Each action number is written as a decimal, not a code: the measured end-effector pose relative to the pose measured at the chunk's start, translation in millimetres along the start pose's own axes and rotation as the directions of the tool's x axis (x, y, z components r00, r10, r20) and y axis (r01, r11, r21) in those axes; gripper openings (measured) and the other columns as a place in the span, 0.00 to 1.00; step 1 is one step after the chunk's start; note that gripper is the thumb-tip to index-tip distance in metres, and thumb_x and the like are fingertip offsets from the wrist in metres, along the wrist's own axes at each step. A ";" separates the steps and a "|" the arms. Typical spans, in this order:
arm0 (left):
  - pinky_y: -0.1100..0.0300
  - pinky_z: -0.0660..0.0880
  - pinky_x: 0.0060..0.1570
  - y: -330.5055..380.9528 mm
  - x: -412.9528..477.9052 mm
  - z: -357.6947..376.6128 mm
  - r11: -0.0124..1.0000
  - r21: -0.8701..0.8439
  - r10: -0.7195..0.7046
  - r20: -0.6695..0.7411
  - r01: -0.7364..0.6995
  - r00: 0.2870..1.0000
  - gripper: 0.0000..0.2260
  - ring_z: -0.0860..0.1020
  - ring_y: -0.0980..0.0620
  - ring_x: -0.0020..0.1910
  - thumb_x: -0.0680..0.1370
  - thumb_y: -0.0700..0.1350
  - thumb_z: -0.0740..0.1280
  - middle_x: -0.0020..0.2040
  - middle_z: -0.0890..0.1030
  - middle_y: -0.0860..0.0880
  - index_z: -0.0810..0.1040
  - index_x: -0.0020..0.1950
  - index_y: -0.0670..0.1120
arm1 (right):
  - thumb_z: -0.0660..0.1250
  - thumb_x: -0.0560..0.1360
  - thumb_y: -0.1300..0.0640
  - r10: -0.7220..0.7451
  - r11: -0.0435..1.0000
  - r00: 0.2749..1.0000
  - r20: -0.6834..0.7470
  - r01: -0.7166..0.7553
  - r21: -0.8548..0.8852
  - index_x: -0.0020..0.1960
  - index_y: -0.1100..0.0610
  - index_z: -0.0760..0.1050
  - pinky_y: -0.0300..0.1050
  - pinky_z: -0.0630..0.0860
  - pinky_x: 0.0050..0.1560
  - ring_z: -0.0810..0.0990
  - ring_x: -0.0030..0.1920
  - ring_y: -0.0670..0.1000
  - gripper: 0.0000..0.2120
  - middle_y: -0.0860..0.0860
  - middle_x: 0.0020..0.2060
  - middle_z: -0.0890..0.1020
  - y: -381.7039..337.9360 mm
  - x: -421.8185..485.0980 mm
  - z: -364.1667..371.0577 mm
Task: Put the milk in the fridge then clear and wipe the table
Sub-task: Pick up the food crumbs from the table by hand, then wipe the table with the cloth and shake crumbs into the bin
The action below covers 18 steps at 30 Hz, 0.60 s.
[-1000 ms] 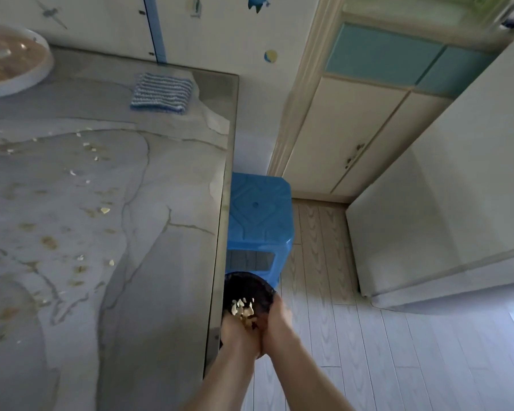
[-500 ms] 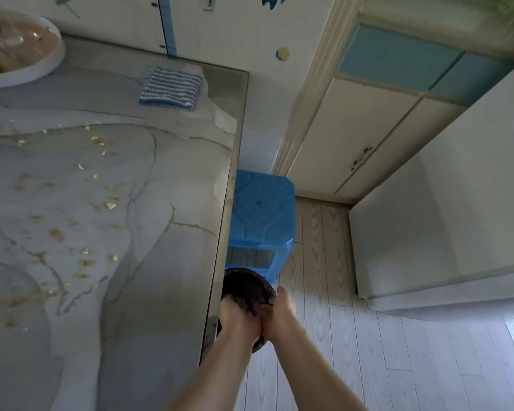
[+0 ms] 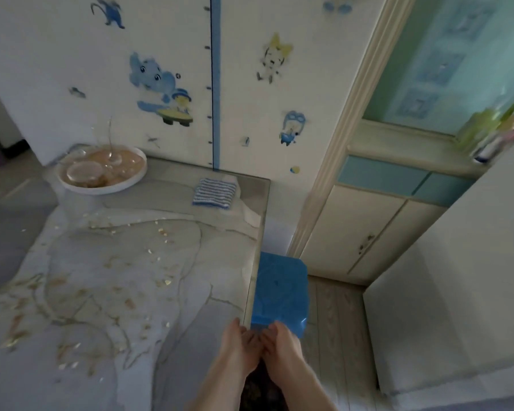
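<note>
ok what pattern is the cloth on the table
Blue and white stripes on the cloth, clearest in the head view.

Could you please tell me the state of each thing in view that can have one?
Table: strewn with crumbs, not yet wiped.
Striped cloth: folded, lying at the table's far corner.
White tray: on the table, holding glassware.
Blue stool: upright beside the table.
Cabinet doors: shut.
Left hand: cupped, holding nothing.
Right hand: cupped, holding nothing.
</note>
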<state>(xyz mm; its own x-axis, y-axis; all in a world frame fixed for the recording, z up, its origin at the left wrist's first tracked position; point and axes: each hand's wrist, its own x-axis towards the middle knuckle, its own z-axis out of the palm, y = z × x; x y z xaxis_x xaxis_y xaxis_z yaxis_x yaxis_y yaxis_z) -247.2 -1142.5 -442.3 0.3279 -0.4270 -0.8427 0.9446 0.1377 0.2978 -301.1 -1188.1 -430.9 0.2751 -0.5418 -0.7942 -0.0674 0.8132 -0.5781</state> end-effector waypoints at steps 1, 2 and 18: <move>0.59 0.68 0.35 10.0 -7.0 3.2 1.000 -0.022 0.013 -0.016 -0.013 1.000 0.16 0.70 0.50 0.33 0.82 0.47 0.50 0.36 0.66 0.45 0.63 0.35 0.42 | 0.54 0.74 0.67 -0.013 1.000 0.999 0.032 0.013 0.003 0.29 0.57 0.61 0.43 0.58 0.28 0.61 0.27 0.50 0.16 0.53 0.25 0.62 -6.2 -5.8 7.9; 0.57 0.66 0.35 22.4 -14.7 2.5 0.999 -0.026 0.046 -0.014 -0.047 0.999 0.16 0.68 0.49 0.33 0.81 0.48 0.52 0.36 0.67 0.44 0.63 0.36 0.42 | 0.54 0.74 0.68 -0.021 1.000 0.998 0.058 0.021 -0.010 0.29 0.57 0.60 0.43 0.58 0.28 0.61 0.27 0.50 0.16 0.53 0.25 0.62 -11.2 -12.7 15.2; 0.60 0.70 0.38 234.2 -36.1 -7.2 0.837 0.471 0.260 0.106 -0.279 0.960 0.08 0.77 0.51 0.38 0.79 0.44 0.59 0.40 0.79 0.46 0.74 0.43 0.44 | 0.57 0.77 0.65 -0.085 0.987 0.946 0.312 0.123 -0.103 0.46 0.61 0.72 0.49 0.72 0.61 0.76 0.48 0.54 0.06 0.56 0.39 0.77 -30.4 -29.0 191.7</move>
<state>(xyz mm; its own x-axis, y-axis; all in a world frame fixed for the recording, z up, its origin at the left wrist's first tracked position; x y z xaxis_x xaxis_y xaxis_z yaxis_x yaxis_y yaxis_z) -37.7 -1088.4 -345.4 0.5591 -0.4687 -0.6839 0.6942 -0.1864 0.6952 -123.2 -1156.4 -354.4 0.5654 -0.5157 -0.6437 -0.1314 0.7142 -0.6875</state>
